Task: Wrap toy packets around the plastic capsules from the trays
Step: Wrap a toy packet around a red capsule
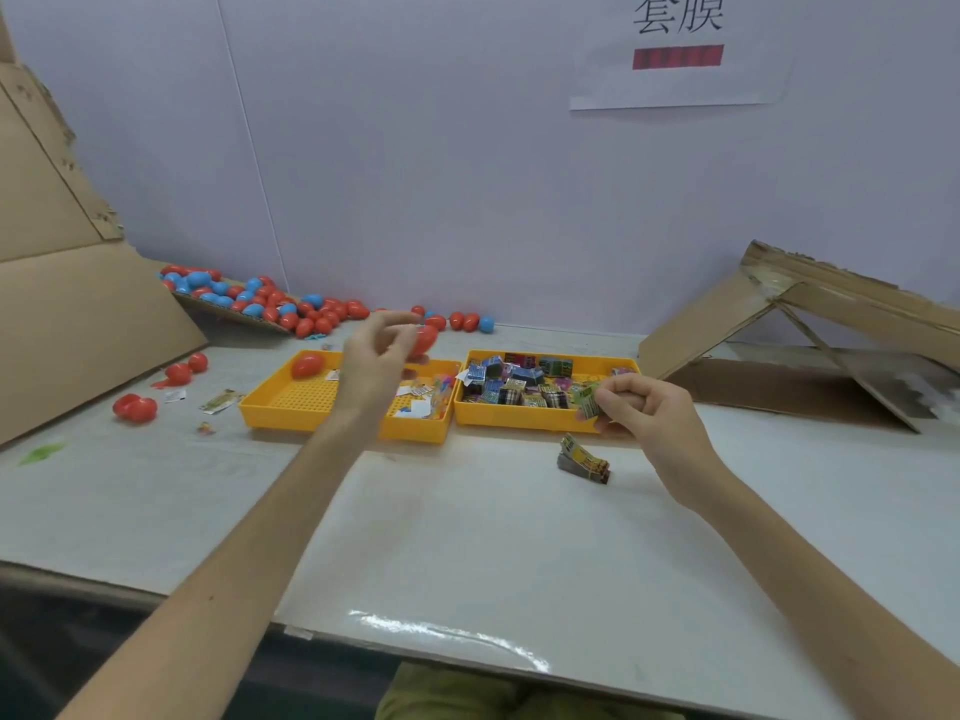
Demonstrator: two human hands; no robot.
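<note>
My left hand (379, 356) is raised over the left yellow tray (280, 407) and holds a red capsule (425, 339) at its fingertips. One more red capsule (306, 365) lies in that tray with a few small packets. My right hand (641, 407) pinches a green toy packet (588, 400) at the front edge of the right yellow tray (519, 423), which is full of several coloured packets (514, 381). A small stack of packets (584, 462) lies on the table just in front of the right hand.
A heap of red and blue capsules (270, 301) spills from a cardboard box (78, 304) at the back left. Loose red capsules (135, 407) and stray packets lie left of the trays. Folded cardboard (810, 335) stands at the right. A paper sign (678, 49) hangs on the wall.
</note>
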